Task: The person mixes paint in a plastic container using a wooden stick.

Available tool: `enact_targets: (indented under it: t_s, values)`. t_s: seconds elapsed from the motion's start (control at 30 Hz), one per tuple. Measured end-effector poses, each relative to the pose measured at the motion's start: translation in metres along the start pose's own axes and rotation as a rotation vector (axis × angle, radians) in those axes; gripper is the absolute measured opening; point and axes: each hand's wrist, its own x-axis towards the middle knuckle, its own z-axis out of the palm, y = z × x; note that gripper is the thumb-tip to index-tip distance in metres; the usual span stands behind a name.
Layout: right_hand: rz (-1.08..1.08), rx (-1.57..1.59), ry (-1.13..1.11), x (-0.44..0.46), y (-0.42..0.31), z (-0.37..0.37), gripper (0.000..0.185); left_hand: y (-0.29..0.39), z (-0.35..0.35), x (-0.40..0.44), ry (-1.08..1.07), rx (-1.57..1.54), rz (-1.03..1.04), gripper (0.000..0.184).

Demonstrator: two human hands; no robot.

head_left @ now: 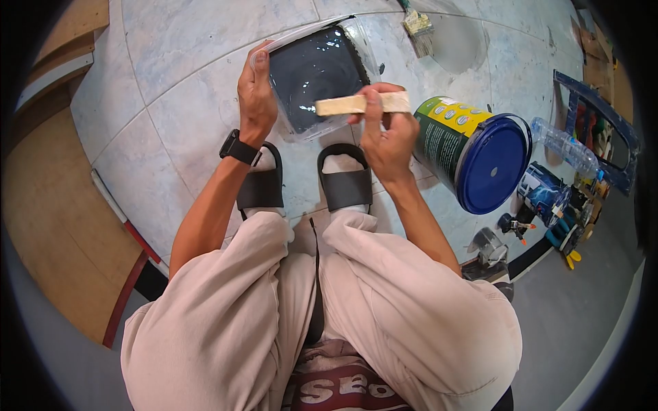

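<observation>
Tub (pixel 322 128) is on the floor (pixel 185 41) just past the 2 sandals (pixel 260 188), paint (pixel 315 68) in it. Left hand (pixel 257 92) is on its left side, right hand (pixel 391 140) has a stick (pixel 339 105) over the near right corner. Bucket (pixel 439 130) sits right of that (lid (pixel 493 164) on), bottle (pixel 565 145) further right. Brush (pixel 419 33) lies out past the bucket, board (pixel 75 226) way off left.

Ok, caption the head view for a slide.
Left hand gripping a clear container of dark liquid; right hand holding a pale stick over it.
</observation>
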Motion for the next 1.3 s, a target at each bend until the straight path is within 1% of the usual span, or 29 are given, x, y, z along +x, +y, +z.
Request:
enact_targets:
  t_s: [0.03, 0.07, 0.13, 0.2, 0.27, 0.3, 0.33, 0.4, 0.43, 0.47, 0.53, 0.57, 0.6, 0.67, 0.7, 0.77, 0.83, 0.87, 0.93, 1.0, 1.07, 1.1, 1.13, 1.2, 1.23, 1.27, 1.3]
  values:
    - [0.019, 0.083, -0.006, 0.001, -0.002, 0.007, 0.018, 0.001, 0.0, -0.001, -0.003, -0.027, -0.031, 0.052]
    - [0.02, 0.083, -0.003, 0.005, -0.003, 0.009, 0.018, 0.002, 0.0, -0.001, -0.005, -0.055, -0.061, 0.052]
    - [-0.016, 0.173, 0.071, 0.017, 0.0, 0.014, 0.02, 0.003, -0.001, 0.0, -0.023, -0.027, -0.046, 0.054]
    - [-0.048, 0.169, 0.092, 0.03, 0.0, 0.007, 0.019, 0.002, -0.002, 0.0, -0.04, 0.0, -0.033, 0.055]
    - [-0.264, -0.12, 0.095, 0.039, -0.003, -0.008, 0.016, 0.0, -0.002, 0.0, -0.031, 0.018, -0.041, 0.055]
    - [-0.306, -0.198, 0.067, 0.041, -0.006, -0.016, 0.011, -0.002, -0.002, -0.001, -0.03, 0.017, -0.042, 0.055]
    - [-0.307, -0.199, 0.065, 0.039, -0.007, -0.022, 0.011, -0.003, -0.002, 0.0, -0.032, 0.0, -0.027, 0.054]
    - [-0.365, -0.437, -0.011, 0.03, -0.014, -0.029, 0.008, -0.002, -0.002, 0.001, -0.034, -0.015, -0.011, 0.054]
    - [-0.362, -0.441, -0.06, 0.022, -0.019, -0.029, 0.007, -0.002, -0.002, 0.001, -0.032, -0.013, -0.022, 0.053]
    - [-0.362, -0.441, -0.059, 0.019, -0.022, -0.025, 0.007, -0.001, -0.001, 0.001, -0.03, -0.011, -0.034, 0.053]
    - [-0.388, -0.32, -0.164, 0.016, -0.025, -0.012, 0.007, -0.001, -0.002, 0.002, -0.036, -0.007, -0.045, 0.052]
    - [-0.318, -0.231, -0.173, 0.018, -0.024, -0.004, 0.007, 0.0, -0.002, 0.002, -0.039, -0.004, -0.056, 0.052]
    - [-0.316, -0.23, -0.169, 0.023, -0.023, 0.003, 0.007, 0.0, -0.002, 0.002, -0.043, -0.003, -0.056, 0.052]
    - [-0.268, -0.017, -0.176, 0.038, -0.018, 0.016, 0.008, 0.0, 0.0, 0.0, -0.035, -0.078, -0.088, 0.051]
    - [-0.312, 0.0, -0.139, 0.045, -0.016, 0.02, 0.01, 0.0, 0.001, 0.0, -0.037, -0.079, -0.088, 0.051]
    - [-0.349, -0.017, -0.096, 0.057, -0.016, 0.018, 0.01, 0.001, 0.0, 0.0, -0.058, -0.11, -0.031, 0.051]
    - [-0.416, -0.094, -0.038, 0.063, -0.022, 0.011, 0.009, 0.001, 0.0, 0.001, -0.055, -0.087, -0.026, 0.051]
    - [-0.417, -0.093, -0.042, 0.063, -0.023, 0.004, 0.009, 0.002, 0.0, 0.001, -0.057, -0.065, -0.023, 0.051]
    - [-0.511, -0.348, -0.045, 0.059, -0.026, -0.01, 0.011, 0.004, 0.001, 0.001, -0.052, -0.054, -0.021, 0.052]
    - [-0.475, -0.369, -0.067, 0.046, -0.026, -0.018, 0.012, 0.006, 0.002, 0.002, -0.051, -0.043, -0.021, 0.052]
    - [-0.543, -0.401, -0.146, 0.035, -0.029, -0.02, 0.012, 0.006, 0.001, 0.003, -0.056, 0.033, -0.001, 0.053]
    - [-0.445, -0.376, -0.205, 0.026, -0.034, -0.017, 0.012, 0.005, 0.001, 0.004, -0.057, 0.033, 0.0, 0.053]
    - [-0.444, -0.377, -0.203, 0.026, -0.035, -0.012, 0.012, 0.004, 0.001, 0.004, -0.057, 0.021, -0.003, 0.053]
    - [-0.336, -0.215, -0.266, 0.027, -0.037, -0.001, 0.012, 0.006, 0.001, 0.005, -0.059, 0.009, -0.005, 0.053]
    - [-0.31, -0.132, -0.256, 0.03, -0.029, 0.006, 0.011, 0.007, 0.001, 0.005, -0.064, 0.005, -0.005, 0.053]
    - [-0.308, -0.132, -0.253, 0.037, -0.026, 0.009, 0.011, 0.008, 0.001, 0.004, -0.068, 0.0, -0.007, 0.053]
    - [-0.281, -0.053, -0.207, 0.043, -0.023, 0.012, 0.011, 0.008, 0.003, 0.002, -0.069, 0.0, -0.007, 0.053]
